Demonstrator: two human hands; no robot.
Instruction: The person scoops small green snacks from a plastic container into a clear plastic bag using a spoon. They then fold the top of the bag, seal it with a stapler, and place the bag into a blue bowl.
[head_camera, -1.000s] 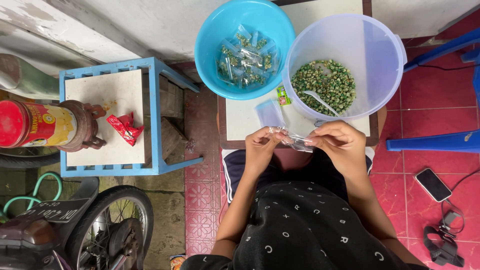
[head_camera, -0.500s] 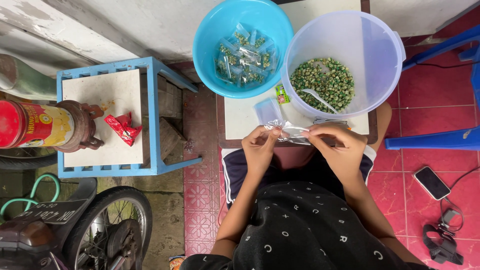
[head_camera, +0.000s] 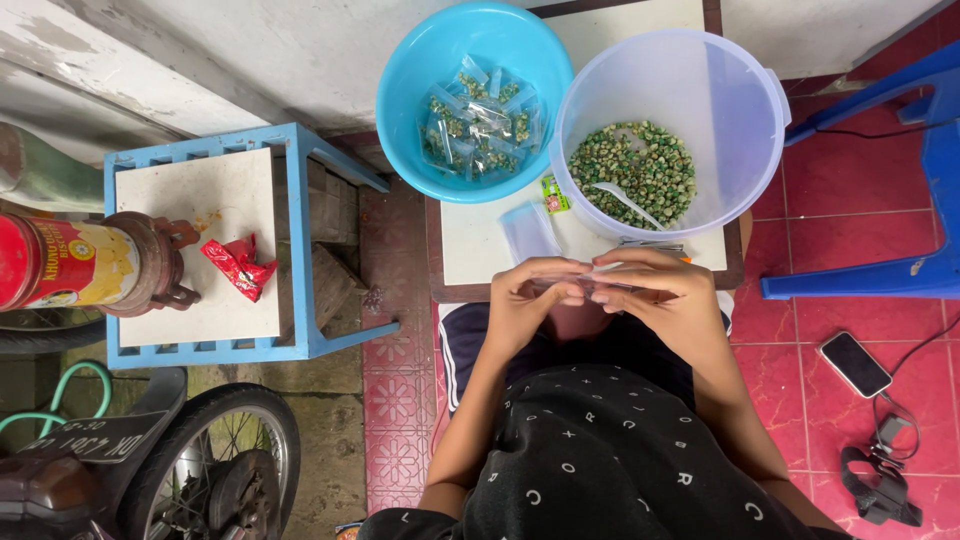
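We take the clear tub (head_camera: 668, 130) of green coated peas as our landmark. Just below it, at the near edge of the table (head_camera: 480, 245), our left hand (head_camera: 525, 305) and right hand (head_camera: 665, 300) meet, their fingers (head_camera: 560, 292) pinched narrow on a small clear bag (head_camera: 600, 290) stretched flat between them; the bag is almost hidden under the fingertips and we cannot tell whether anything is in it.

As for progress, we judge the work partly done: left of the tub, the blue bowl (head_camera: 472, 100) holds a heap of small packed bags, while a good layer of peas and a white spoon (head_camera: 625, 203) remain inside the tub. A few empty bags (head_camera: 528, 232) lie at the tub's lower left.

Compared with a second ago, our hands have closed together: then the bag hung loose and crumpled between them, now it is pressed flat and the thumbs nearly touch. The bowl and tub keep their contents.
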